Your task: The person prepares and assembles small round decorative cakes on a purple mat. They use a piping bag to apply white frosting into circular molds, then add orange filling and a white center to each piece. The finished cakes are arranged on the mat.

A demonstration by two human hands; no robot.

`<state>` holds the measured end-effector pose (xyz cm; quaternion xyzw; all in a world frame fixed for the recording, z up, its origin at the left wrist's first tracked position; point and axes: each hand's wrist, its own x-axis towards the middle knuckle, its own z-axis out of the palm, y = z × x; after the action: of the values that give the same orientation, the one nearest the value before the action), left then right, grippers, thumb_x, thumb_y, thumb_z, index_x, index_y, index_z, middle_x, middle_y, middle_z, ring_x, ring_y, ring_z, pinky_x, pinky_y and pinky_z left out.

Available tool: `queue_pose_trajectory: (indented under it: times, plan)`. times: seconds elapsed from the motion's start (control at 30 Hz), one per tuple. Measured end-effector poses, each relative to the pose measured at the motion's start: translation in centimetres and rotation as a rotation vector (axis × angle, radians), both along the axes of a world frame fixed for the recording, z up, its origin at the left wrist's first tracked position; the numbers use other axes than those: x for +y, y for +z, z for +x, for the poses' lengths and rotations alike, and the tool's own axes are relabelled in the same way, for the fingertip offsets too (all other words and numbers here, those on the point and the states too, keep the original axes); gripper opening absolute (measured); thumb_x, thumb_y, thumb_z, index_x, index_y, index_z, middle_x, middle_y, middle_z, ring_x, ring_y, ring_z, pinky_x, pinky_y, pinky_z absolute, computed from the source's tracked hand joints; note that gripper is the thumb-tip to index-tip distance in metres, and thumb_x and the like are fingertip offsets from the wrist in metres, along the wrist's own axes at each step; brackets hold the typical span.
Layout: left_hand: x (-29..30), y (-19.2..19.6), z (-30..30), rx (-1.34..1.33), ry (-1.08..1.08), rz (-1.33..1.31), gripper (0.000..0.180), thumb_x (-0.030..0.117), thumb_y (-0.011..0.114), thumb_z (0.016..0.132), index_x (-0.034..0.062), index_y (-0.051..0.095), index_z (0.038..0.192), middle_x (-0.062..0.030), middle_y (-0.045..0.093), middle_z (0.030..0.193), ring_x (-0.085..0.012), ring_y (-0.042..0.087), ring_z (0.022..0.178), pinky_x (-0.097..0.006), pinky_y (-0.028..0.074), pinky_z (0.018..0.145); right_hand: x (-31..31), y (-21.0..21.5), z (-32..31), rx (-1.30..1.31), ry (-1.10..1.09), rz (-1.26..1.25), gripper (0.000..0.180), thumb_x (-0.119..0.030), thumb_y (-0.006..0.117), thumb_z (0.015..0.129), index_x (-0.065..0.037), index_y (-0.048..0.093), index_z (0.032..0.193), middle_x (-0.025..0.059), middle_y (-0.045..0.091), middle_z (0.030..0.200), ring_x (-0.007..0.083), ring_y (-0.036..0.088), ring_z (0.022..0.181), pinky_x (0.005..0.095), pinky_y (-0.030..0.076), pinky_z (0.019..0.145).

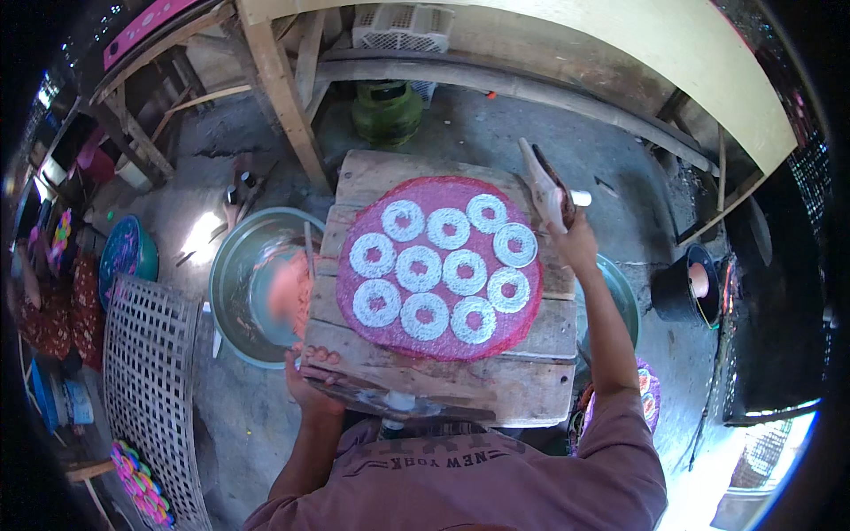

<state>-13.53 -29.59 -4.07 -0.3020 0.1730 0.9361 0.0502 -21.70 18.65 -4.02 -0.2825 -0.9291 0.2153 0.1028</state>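
On a wooden plank table (553,336) in front of me lies a round pink-red sheet (443,252). Several white rings (418,268) are spread over it, each with a pinkish centre. My right hand (574,241), beyond the sheet's far right edge, is closed round a flat, pale board-like tool (547,190) with a dark brown side, tilted up. At the near left corner of the table, my left hand (314,376) grips a long, flat piece (398,403), dark and pale in patches, that lies along the near edge. Its exact kind is unclear.
A green basin (232,305) with a pink mass (288,290) stands left of the table; another basin (620,296) is partly hidden at right. A green gas cylinder (388,113) sits beyond, under a bench. A woven rack (150,380) and a seated person (57,310) are at left, a black bucket (680,292) at right.
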Motion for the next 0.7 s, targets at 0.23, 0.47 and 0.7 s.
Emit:
queue_pose_trajectory:
  times: [0.23,0.47,0.7]
  plan:
    - [-1.3,-1.2,-3.4,0.189,-0.29,-0.974,0.042,0.041,0.047,0.097,0.0016,0.054,0.109,-0.0073,0.056,0.099,-0.0233,0.053,0.097,-0.031,0.044,0.084,-4.9,8.1,3.5,0.327,0.27,-0.472,0.065,-0.038,0.068,0.079,0.006,0.049,0.123,0.0189,0.064,0.109,0.0304,0.065,0.093,0.0398,0.05,0.082]
    - [3.5,12.5,-15.2,0.971,-0.337,-0.281,0.081,0.065,0.034,0.092,0.0013,0.029,0.142,-0.0236,0.037,0.144,-0.0309,0.042,0.129,-0.045,0.033,0.107,-13.5,13.7,6.8,-0.144,0.667,-1.522,0.067,-0.041,0.06,0.081,0.007,0.047,0.126,0.0209,0.062,0.106,0.0195,0.06,0.079,0.0273,0.047,0.066]
    - [5.5,12.3,-19.9,0.806,-0.388,0.28,0.063,0.065,0.034,0.092,0.0058,0.055,0.094,-0.0075,0.057,0.085,-0.0243,0.057,0.083,-0.045,0.043,0.092,-18.1,13.4,2.0,-0.531,0.621,-1.673,0.063,-0.056,0.042,0.093,-0.001,0.049,0.123,0.0136,0.061,0.087,0.0154,0.051,0.06,0.024,0.041,0.048]
